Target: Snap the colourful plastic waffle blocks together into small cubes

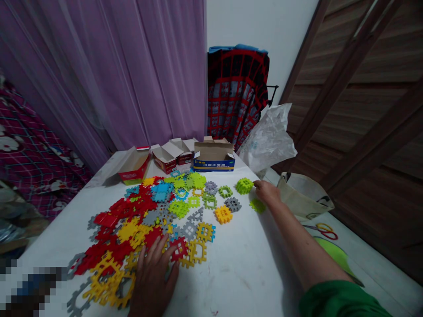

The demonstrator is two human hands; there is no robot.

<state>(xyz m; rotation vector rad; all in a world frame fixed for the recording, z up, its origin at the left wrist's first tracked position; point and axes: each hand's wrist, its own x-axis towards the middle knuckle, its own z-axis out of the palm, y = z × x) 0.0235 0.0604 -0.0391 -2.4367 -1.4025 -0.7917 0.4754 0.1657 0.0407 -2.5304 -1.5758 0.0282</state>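
My left hand (155, 273) lies over the near edge of a spread of plastic interlocking pieces, its fingers stretched out and somewhat apart. Beside its fingertips are a red window piece (178, 248) and a yellow frame piece (197, 252). On the right, my right hand (268, 194) is at the table's right edge with its fingers curled in; whatever they hold, if anything, is hidden. Close to its fingertips stands a lime-green stack of pieces (244, 186). A flat lime-green piece (257, 205) lies just below that hand. Grey (233, 204) and orange (224, 214) pieces sit to the left.
Open cardboard boxes, one blue (214, 165) and one red (135, 169), line the table's back. Past the right edge are a clear plastic bag (272, 138), a cream cloth bag (302, 198) and scissors (325, 230). A purple curtain (139, 66) hangs behind.
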